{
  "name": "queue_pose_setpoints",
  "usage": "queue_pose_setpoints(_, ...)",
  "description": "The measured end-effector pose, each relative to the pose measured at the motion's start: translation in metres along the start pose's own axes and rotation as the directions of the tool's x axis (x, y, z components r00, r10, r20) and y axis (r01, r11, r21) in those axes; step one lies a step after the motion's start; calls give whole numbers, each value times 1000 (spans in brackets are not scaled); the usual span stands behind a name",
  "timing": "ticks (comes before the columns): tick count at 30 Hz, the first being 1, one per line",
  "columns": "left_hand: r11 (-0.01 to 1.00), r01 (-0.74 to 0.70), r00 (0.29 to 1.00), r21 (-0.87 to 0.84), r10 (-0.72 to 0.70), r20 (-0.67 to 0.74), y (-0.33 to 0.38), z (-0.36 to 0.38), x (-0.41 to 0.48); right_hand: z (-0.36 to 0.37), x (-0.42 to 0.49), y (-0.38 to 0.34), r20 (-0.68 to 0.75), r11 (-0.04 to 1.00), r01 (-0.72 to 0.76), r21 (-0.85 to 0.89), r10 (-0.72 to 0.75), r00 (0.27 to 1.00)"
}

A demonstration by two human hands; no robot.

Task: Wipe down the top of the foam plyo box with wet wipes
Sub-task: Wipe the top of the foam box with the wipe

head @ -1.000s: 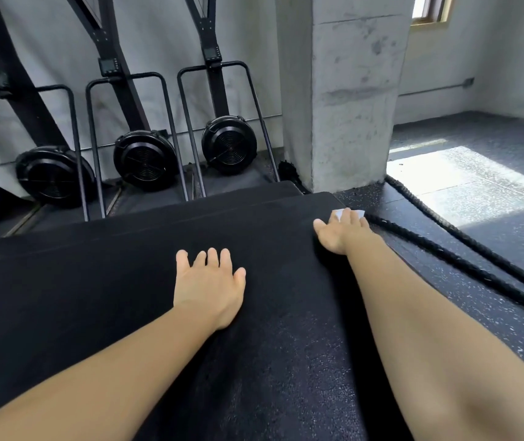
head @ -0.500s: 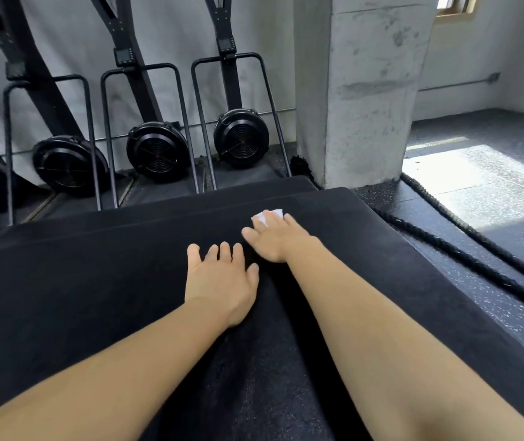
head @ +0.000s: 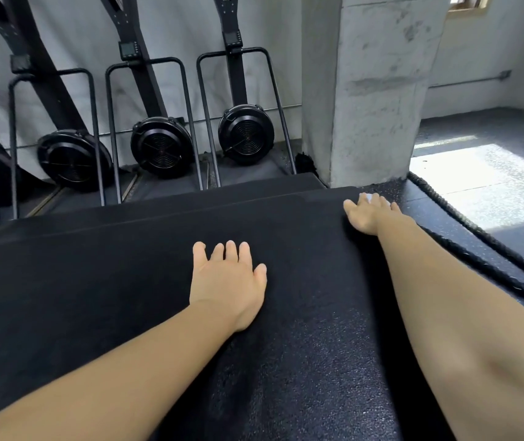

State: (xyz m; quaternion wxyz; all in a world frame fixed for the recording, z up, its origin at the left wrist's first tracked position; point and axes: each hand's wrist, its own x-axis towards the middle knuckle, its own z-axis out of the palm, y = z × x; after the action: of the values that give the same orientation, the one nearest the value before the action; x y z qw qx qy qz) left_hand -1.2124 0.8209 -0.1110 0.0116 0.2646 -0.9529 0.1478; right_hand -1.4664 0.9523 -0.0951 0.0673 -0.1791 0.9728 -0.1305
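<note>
The black foam plyo box (head: 95,281) fills the lower part of the head view, its textured top glistening near the front. My left hand (head: 227,281) rests flat on the middle of the top, fingers spread and straight. My right hand (head: 370,213) lies palm down at the far right corner of the top, pressing a white wet wipe (head: 369,197) under its straight fingers. Only a small edge of the wipe shows past the fingertips.
Three black fan-wheel machines (head: 160,146) with metal frames stand against the wall behind the box. A concrete pillar (head: 375,90) rises at the far right corner. Thick black ropes (head: 483,249) lie on the speckled floor to the right, beside a sunlit patch.
My right hand swept the wipe from the far right corner to the middle beside my left hand, then back to the far right corner. My left hand stayed flat in place.
</note>
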Motion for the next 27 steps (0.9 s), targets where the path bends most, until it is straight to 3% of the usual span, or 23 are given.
queue_pose_setpoints(5, 1000, -10, 1000, -15, 10, -2, 0, 0, 0, 3, -17, -27, 16, 998, 16, -59, -15, 1000)
queue_pose_setpoints(9, 1000, -9, 1000, -10, 9, -28, 1, -1, -1, 21, -42, -80, 1, 975, 222, -24, -222, 975)
queue_pose_setpoints(12, 1000, -2, 1000, -20, 2, -25, 2, -3, 0, 39, -60, -126, 90, 921, 386, 55, -390, 916)
queue_pose_setpoints(15, 999, -2, 999, -32, 1, -36, 1, -4, 0, 45, -65, -148, 193, 885, 435, 168, -462, 866)
queue_pose_setpoints(17, 1000, 5, 1000, -21, -6, -27, 1, -4, 0, 44, -58, -145, 213, 892, 403, 206, -443, 871)
queue_pose_setpoints(22, 1000, -5, 1000, -4, 5, -3, 0, -3, 1, 25, -22, -102, 63, 943, 304, 134, -315, 947)
queue_pose_setpoints(27, 1000, -21, 1000, 19, 21, 5, 0, -4, 0, 7, 20, -41, 18, 989, 142, 45, -143, 990)
